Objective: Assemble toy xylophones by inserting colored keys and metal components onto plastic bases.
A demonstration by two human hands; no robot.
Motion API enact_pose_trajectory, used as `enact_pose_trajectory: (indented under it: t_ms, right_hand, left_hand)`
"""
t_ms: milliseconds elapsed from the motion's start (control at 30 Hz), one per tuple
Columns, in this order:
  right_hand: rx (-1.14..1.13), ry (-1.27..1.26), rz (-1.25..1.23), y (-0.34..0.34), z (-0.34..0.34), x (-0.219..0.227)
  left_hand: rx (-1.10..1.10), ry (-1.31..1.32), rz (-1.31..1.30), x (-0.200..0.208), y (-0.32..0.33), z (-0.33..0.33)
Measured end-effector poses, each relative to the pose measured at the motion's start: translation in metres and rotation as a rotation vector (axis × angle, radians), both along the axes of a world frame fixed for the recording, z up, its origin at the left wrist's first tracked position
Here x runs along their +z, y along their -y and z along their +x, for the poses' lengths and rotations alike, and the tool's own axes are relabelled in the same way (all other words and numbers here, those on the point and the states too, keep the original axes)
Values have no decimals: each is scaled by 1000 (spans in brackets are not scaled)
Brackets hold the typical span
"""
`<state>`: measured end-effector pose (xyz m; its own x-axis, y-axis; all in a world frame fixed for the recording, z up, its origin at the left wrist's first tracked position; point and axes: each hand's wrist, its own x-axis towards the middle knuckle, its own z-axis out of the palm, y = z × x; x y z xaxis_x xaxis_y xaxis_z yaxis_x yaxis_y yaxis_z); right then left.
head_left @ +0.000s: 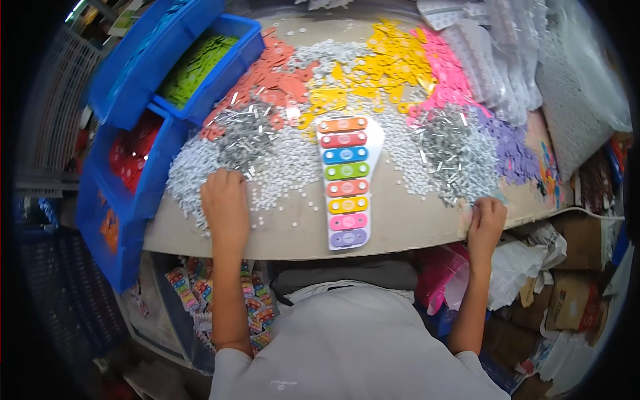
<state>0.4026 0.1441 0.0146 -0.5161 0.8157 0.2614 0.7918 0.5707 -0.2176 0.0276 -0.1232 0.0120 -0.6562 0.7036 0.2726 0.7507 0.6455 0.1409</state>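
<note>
A toy xylophone (346, 179) lies on the table in front of me, its white base carrying several coloured bars. White caps sit on the ends of the upper bars; the pink and purple bars nearest me show small dark spots there. My left hand (225, 202) is at the near edge of a heap of small white parts (190, 173), fingers closed and bent down, their tips hidden. Beside the lower right of the screw pile (470, 157), my right hand (487, 217) has its fingers pinched together. Whatever is between them is too small to make out.
Blue bins (143, 207) with green, red and orange pieces line the left. Metal pins (245, 137), white caps (287, 177), and coral, yellow (400, 57), pink and purple bars (508, 153) spread across the table. White bases (473, 60) are stacked far right. Finished-looking xylophones (257, 300) lie below the table.
</note>
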Motion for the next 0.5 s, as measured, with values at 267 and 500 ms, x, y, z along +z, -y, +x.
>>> enact_pose_trajectory:
  t_ms: [267, 500]
  right_hand:
    - [126, -557, 11, 50, -50, 0]
    - [194, -907, -1290, 101, -116, 11]
  left_hand:
    - [-11, 85, 233, 20, -3, 18]
    - [-148, 1105, 580, 23, -9, 73]
